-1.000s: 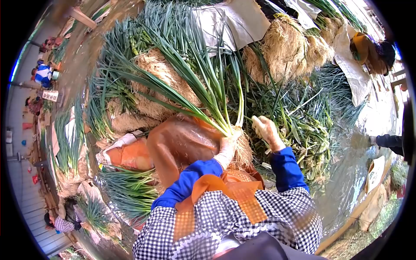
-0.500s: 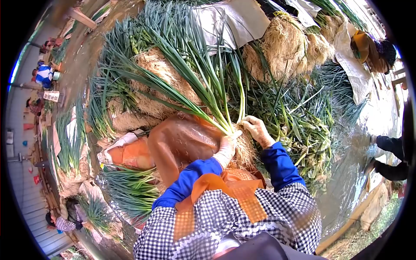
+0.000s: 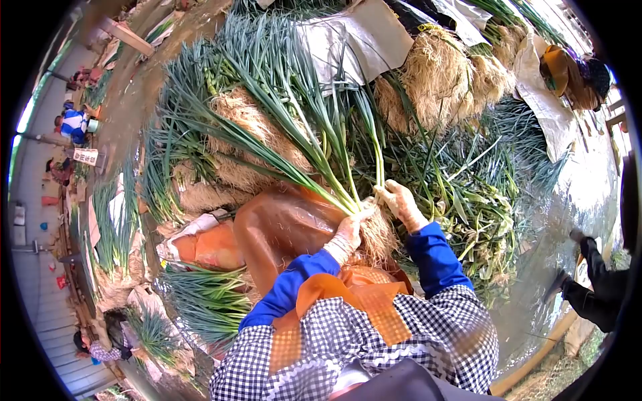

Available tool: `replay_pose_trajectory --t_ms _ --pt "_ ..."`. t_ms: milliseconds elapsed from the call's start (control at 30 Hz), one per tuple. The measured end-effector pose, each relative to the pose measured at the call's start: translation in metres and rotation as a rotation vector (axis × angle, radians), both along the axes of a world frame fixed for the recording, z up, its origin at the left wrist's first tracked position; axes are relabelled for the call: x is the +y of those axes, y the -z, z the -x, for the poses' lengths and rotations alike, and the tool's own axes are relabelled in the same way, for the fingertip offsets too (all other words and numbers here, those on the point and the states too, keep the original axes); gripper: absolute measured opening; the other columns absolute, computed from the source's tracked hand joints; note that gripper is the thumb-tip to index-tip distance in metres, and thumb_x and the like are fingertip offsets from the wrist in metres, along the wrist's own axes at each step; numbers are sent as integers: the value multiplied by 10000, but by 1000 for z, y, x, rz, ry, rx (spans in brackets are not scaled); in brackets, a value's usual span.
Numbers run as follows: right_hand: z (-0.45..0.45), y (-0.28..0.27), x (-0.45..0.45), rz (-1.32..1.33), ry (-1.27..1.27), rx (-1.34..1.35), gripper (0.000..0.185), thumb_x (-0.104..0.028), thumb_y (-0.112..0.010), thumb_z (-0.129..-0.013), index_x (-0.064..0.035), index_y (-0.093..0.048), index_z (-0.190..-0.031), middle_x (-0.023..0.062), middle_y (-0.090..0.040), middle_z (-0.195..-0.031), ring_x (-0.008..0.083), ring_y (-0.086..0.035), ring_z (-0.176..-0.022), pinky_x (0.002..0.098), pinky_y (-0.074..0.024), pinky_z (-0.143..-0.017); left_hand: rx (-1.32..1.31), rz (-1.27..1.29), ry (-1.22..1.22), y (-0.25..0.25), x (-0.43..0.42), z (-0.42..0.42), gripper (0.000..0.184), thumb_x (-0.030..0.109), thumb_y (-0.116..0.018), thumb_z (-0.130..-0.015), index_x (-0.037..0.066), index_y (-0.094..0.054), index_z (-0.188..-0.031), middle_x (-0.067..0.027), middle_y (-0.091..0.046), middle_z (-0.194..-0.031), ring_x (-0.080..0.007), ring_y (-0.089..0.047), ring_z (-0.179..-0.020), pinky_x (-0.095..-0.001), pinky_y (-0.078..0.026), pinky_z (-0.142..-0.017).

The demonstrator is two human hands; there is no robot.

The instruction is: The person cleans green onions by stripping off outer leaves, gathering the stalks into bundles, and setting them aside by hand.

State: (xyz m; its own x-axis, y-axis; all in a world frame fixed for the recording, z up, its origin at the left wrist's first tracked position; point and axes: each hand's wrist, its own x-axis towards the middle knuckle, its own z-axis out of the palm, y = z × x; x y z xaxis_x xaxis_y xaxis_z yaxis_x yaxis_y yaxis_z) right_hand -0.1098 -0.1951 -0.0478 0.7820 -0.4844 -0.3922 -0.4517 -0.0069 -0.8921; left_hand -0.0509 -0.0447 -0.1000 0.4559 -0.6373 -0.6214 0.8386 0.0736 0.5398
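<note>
My left hand is closed around the white base of a bunch of green onions, whose leaves fan up and to the left. Pale, stringy roots hang below the bunch, between my hands. To the right of it, my right hand has thumb and fingers pinched on the lower part of a thin green onion stalk, standing a little apart from the others. An orange-brown apron covers my lap beneath the bunch.
Rooty heaps of green onions lie ahead, and a bundle with thick roots sits beyond. Stripped leaves pile up at right. A light cloth covers some onions. At far right, a person's dark legs stand on wet ground.
My right hand and the stalk it pinches have shifted slightly right, away from the bunch. My left hand keeps its hold. The person's legs at far right have moved nearer the bottom.
</note>
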Motion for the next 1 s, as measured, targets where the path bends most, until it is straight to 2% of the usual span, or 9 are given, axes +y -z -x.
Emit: replay_pose_trajectory --t_ms 100,367,500,633,733,833,900,933,1000 --pt "4 6 5 546 -217 142 356 -358 -621 -818 -10 -610 -889 150 -633 -742 256 -633 -714 352 -483 -649 179 37 58 10 2 -2 209 3 -596 -804 57 -554 -1001 -27 -595 -907 -142 -590 -791 -235 -496 -694" --pt "10 27 19 109 129 32 334 -372 -578 -808 -46 -632 -853 164 -623 -754 282 -611 -699 341 -487 -684 280 150 -57 4 -9 -4 400 -14 -571 -794 8 -523 -1191 -83 -625 -1049 -183 -608 -941 -297 -494 -857" --pt "14 55 14 -489 443 -161 196 -205 -593 -839 -16 -623 -799 9 -610 -694 84 -546 -624 247 -424 -549 219 288 -24 -23 -14 -6 441 21 -564 -798 -11 -497 -1232 -133 -610 -1099 -217 -596 -984 -331 -464 -909" --pt "37 43 -18 -204 755 -251 195 -216 -572 -841 -45 -589 -749 -16 -509 -609 81 -470 -551 238 -390 -517 355 317 -98 18 13 -18 264 75 -578 -778 -5 -553 -1028 -139 -624 -882 -284 -596 -970 -412 -444 -931" --pt "59 39 -43 -264 493 -138 185 -236 -548 -863 -67 -571 -794 1 -485 -623 106 -476 -576 293 -423 -539 215 402 -28 -28 19 -19 192 40 -585 -747 12 -540 -932 -155 -594 -955 -300 -534 -1077 -434 -416 -971" --pt "37 2 18 347 -96 -293 219 -220 -500 -911 -77 -589 -770 38 -577 -710 143 -562 -643 311 -465 -580 332 286 76 -21 15 -7 280 22 -571 -747 11 -533 -1024 -120 -606 -986 -227 -581 -973 -344 -474 -888" --pt "17 -7 13 711 -154 -361 253 -242 -512 -903 -71 -616 -748 72 -623 -737 200 -602 -687 330 -487 -654 330 241 108 -26 14 -1 324 23 -566 -750 8 -527 -1071 -102 -611 -973 -205 -593 -922 -323 -486 -855" --pt "6 0 7 156 162 -384 294 -273 -505 -904 -55 -633 -755 95 -628 -742 242 -608 -714 342 -489 -707 364 290 113 -29 18 -4 424 40 -575 -743 -3 -500 -1158 -112 -607 -978 -199 -589 -907 -314 -500 -818" --pt "-17 37 -35 287 201 -271 287 -265 -478 -916 -45 -651 -854 113 -638 -770 242 -619 -739 334 -485 -701 313 334 101 -94 20 -7 568 56 -569 -743 -18 -401 -1280 -77 -580 -851 -168 -577 -763 -303 -522 -711"
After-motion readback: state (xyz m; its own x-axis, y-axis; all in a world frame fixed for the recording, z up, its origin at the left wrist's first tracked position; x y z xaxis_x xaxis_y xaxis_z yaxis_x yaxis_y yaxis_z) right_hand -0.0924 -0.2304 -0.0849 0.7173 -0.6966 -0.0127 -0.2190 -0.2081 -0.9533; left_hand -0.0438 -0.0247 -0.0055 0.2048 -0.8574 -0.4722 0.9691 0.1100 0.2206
